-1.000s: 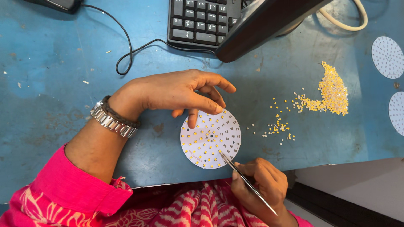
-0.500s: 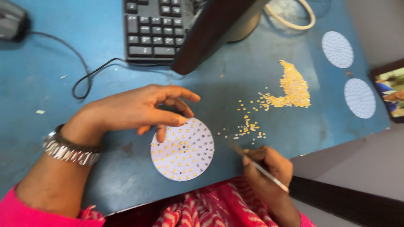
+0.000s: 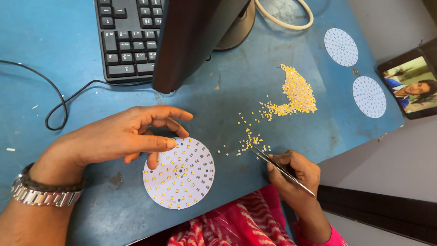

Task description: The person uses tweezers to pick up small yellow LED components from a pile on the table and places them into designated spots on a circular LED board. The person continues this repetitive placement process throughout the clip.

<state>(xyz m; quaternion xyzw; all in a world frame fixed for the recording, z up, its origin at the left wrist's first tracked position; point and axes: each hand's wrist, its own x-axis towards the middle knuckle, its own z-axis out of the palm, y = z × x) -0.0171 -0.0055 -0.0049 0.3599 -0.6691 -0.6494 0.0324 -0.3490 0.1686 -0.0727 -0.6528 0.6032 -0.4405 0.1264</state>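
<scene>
While the blue desk [image 3: 273,105] carries a keyboard [image 3: 129,36] and monitor [image 3: 195,41] at the far side, the left hand [image 3: 123,136] rests open, fingertips touching the round white circuit board [image 3: 180,173] (partly studded with yellow chips) at the near edge. Just right, the right hand [image 3: 296,175] has its grip closed on tweezers [image 3: 280,168], whose tips reach scattered yellow chips [image 3: 250,139].

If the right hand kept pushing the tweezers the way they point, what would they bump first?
Probably the loose little yellow chips just beyond the tweezers in the right hand; past them lies bare blue table.
</scene>
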